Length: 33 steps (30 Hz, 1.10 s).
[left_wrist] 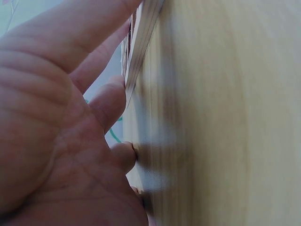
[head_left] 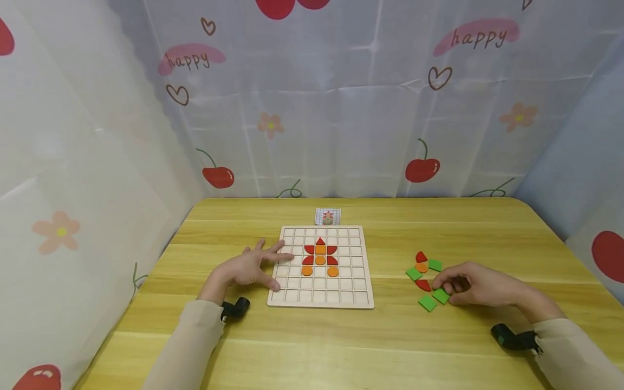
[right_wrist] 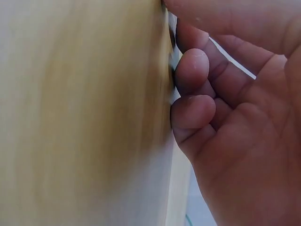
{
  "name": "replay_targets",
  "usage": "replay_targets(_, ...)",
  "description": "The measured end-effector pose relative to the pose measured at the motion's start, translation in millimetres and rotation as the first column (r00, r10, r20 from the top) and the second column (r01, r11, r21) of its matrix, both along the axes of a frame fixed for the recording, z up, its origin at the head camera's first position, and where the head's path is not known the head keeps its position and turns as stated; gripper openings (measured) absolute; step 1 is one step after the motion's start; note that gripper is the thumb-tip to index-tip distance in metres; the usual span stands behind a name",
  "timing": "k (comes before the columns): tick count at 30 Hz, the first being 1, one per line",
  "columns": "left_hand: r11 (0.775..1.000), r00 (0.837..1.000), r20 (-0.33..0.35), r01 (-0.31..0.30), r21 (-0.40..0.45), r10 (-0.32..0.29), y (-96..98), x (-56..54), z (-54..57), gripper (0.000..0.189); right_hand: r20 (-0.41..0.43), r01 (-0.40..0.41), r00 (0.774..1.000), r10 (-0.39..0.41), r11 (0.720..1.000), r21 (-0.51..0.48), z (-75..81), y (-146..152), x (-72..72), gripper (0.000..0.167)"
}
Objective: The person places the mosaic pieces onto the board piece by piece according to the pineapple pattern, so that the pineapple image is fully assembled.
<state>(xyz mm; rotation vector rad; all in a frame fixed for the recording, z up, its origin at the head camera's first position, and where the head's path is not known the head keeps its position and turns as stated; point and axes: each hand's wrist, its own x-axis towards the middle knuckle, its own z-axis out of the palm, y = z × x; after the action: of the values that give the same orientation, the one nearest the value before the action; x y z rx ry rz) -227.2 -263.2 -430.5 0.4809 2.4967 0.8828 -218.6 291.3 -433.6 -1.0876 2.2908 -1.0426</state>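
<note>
A pale wooden grid board (head_left: 319, 297) lies on the table. On it sit a red triangle (head_left: 320, 241), an orange square (head_left: 320, 249), several red quarter-round tiles (head_left: 332, 249) and orange discs (head_left: 333, 271). My left hand (head_left: 248, 268) rests with spread fingers over the board's left edge; the left wrist view shows fingertips against that edge. To the right, my right hand (head_left: 487, 284) has curled fingers low on the table, thumb and index finger at the edges of a green square tile (head_left: 441, 296). In the right wrist view, the fingertips hide the tile.
Beside the right hand lie more green square tiles (head_left: 427, 303), red quarter-round pieces (head_left: 421, 257) and an orange disc (head_left: 421, 267). A small printed pattern card (head_left: 327, 215) touches the board's far edge. Printed curtains (head_left: 312, 146) hang behind the wooden table (head_left: 312, 346).
</note>
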Motion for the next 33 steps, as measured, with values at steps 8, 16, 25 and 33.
replay_targets(8,1.0,1.0,-0.002,0.002,-0.007,-0.002,-1.2,-0.1,-1.4,0.075,0.034,0.006,0.999,-0.007,1.0,0.022,0.3,-0.2,0.4,0.018)
replay_targets(16,1.0,1.0,0.01,-0.016,-0.015,0.017,-1.0,-1.2,-1.0,0.075,0.026,-0.038,0.999,0.038,0.999,0.01,4.0,1.0,-1.0,0.02)
replay_targets(25,1.0,1.0,0.003,-0.018,-0.015,0.018,-0.5,-1.3,-0.2,0.075,-0.019,-0.048,0.999,0.049,0.998,0.03,2.5,3.1,-2.1,0.02)
replay_targets(33,0.999,1.0,-0.004,-0.026,-0.023,0.026,0.8,-0.1,0.0,0.075,-0.078,-0.072,0.994,0.072,0.997,0.0,8.1,-0.6,-4.2,0.021)
